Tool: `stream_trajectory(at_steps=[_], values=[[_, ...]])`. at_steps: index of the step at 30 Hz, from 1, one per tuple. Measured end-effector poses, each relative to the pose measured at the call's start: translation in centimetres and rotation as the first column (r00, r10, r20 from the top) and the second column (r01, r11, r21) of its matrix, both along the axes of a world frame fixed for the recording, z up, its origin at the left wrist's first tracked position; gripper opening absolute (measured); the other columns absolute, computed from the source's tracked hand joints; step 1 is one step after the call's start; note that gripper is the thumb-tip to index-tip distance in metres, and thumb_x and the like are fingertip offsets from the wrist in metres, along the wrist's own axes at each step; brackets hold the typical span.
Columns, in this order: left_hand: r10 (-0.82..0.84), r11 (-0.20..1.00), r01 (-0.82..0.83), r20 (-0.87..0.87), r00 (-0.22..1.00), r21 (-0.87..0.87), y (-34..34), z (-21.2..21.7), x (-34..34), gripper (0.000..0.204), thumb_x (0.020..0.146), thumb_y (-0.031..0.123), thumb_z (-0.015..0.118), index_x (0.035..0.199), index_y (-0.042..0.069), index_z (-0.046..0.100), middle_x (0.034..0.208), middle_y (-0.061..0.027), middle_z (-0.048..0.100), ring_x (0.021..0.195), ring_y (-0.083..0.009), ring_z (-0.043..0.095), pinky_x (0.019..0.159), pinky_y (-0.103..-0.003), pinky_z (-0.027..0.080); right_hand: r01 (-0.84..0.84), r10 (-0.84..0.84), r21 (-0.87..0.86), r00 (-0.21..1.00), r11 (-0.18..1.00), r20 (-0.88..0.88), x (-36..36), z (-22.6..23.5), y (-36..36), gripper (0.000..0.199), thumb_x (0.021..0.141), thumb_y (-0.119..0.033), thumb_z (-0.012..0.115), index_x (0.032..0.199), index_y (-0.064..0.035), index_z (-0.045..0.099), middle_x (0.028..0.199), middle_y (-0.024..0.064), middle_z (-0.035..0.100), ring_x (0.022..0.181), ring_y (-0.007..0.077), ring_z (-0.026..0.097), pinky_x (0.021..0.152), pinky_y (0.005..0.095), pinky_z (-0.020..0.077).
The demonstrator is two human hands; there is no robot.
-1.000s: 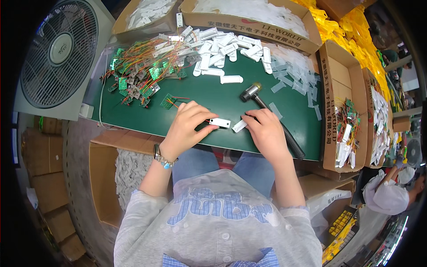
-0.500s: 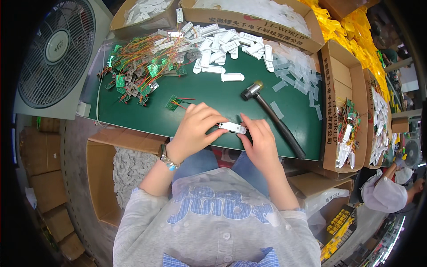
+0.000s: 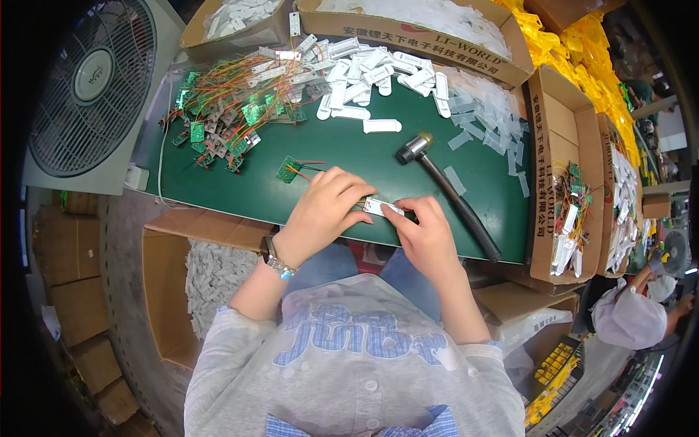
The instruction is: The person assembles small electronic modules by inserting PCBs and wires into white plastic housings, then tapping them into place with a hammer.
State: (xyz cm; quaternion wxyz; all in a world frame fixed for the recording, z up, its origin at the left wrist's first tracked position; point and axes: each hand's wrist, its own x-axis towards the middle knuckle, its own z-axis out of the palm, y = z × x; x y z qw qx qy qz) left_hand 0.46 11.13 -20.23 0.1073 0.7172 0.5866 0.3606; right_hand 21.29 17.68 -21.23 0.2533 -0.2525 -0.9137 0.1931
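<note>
Near the front edge of the green table, a small white plastic housing is held between both hands. My left hand pinches its left end between thumb and fingers. The thumb of my right hand presses on its right part, the fingers curled behind it. Wires run from the left end under my left fingers to a small green circuit board lying on the table. A hammer with a black handle rests right of my right hand, its head pointing away from me.
A tangle of wired circuit boards lies at the far left, beside a heap of white housings. Clear plastic strips are scattered at the far right. Cardboard boxes line the back and right sides; a fan stands at left.
My right thumb has moved from the housing's right end onto its top, covering more of it. Both hands have shifted slightly right, and the circuit board has moved a little with them.
</note>
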Motion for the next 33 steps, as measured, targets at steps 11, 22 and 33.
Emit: stream_trajectory(at_steps=[11,22,33], values=[[-0.068,0.997,0.074,-0.127,0.99,0.039,-0.1,-0.5,-1.3,0.014,0.075,0.002,0.068,0.088,0.006,0.067,0.091,-0.0039,0.064,0.087,-0.025,0.061,0.081,-0.038,0.049,-0.021,0.014,0.112,0.998,0.993,0.068,0.1,0.0,0.0,0.044,0.071,0.0,0.066,0.113,-0.0136,0.071,0.105,0.0077,0.061,0.098,0.0257,0.059,0.084,0.0377,0.0489],[0.129,0.978,-0.055,-0.376,0.917,0.203,-2.7,-0.6,1.0,0.015,0.07,0.009,0.07,0.085,0.011,0.07,0.083,0.0027,0.063,0.083,-0.0185,0.057,0.075,-0.037,0.044,0.148,-0.153,0.137,0.988,0.98,0.032,-1.8,0.2,-2.2,0.038,0.067,0.001,0.066,0.103,-0.007,0.074,0.099,0.0099,0.06,0.09,0.0259,0.057,0.077,0.0388,0.0441],[-0.048,0.994,0.071,-0.259,0.965,0.08,-1.7,0.2,-0.2,0.012,0.074,0.006,0.068,0.086,0.007,0.068,0.083,-0.0031,0.062,0.081,-0.0228,0.06,0.068,-0.036,0.05,0.015,-0.016,0.059,1.0,0.998,0.017,-0.6,-0.1,-0.4,0.042,0.069,0.006,0.063,0.106,-0.0098,0.075,0.098,0.0088,0.06,0.092,0.026,0.057,0.083,0.0391,0.0445]])
